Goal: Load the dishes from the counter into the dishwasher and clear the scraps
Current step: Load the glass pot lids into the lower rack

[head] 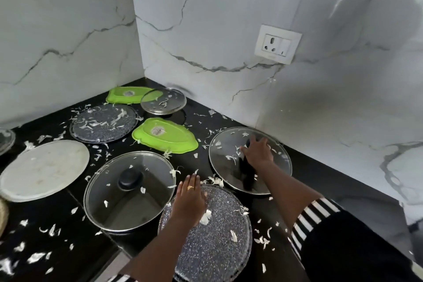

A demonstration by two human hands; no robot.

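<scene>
- Clearing looked barely begun: scraps [34, 257] littered the worktop [57, 213] and every dish.
- Left hand [191, 197] lay flat, fingers straight, on the speckled plate [217, 242] at 6 o'clock.
- Right hand [257, 151] covered the knob of the glass lid [226, 167] at 3 o'clock; whether it gripped was unclear.
- Next move likely called for tipping scraps off before lifting.

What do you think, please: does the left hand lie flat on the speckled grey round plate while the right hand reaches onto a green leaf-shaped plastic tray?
Not quite: the head view shows the right hand reaching onto the steel-rimmed round glass lid; the rest stands.
</scene>
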